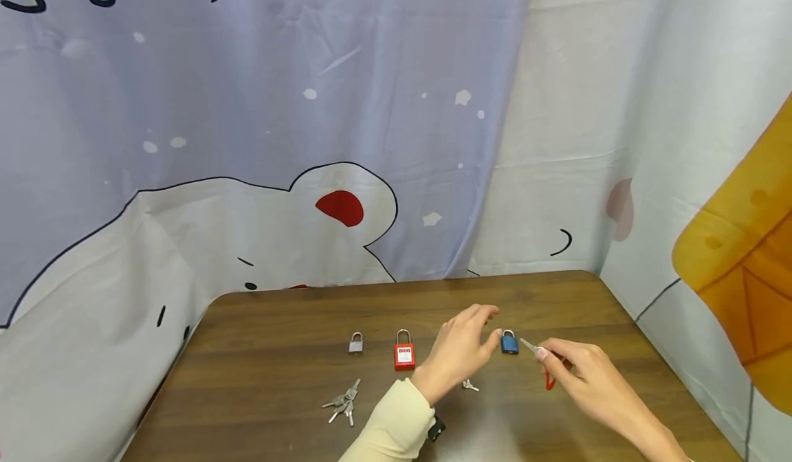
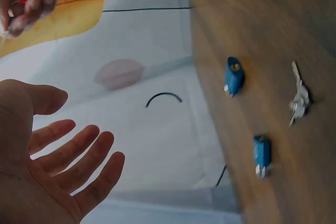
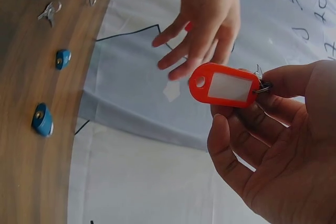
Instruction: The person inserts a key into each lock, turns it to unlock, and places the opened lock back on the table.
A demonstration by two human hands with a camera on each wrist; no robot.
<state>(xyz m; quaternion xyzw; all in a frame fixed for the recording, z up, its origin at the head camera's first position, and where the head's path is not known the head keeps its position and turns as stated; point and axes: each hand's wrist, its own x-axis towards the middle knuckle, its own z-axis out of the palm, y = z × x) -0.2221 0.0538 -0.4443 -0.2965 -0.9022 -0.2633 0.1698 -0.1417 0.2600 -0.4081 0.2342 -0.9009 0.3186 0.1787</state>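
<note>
My right hand (image 1: 590, 379) pinches a silver key (image 1: 529, 346) between thumb and fingers, above the table's right side. From the key's ring hangs a red key tag (image 3: 229, 85) with a white label. My left hand (image 1: 459, 344) hovers nearer the middle, fingers spread and slightly bent, holding nothing. Between the hands stands a blue padlock (image 1: 509, 343) with its shackle up. Both wrist views show a second blue padlock (image 2: 262, 150), which I cannot make out in the head view. A small bunch of keys (image 1: 470, 385) lies just beyond my left wrist.
Left of my hands, a red padlock (image 1: 405, 357) with a white label and a small grey padlock (image 1: 355, 344) are on the wooden table (image 1: 266, 359). Several loose keys (image 1: 343, 403) lie in front of them. A printed curtain (image 1: 247, 104) hangs behind the table.
</note>
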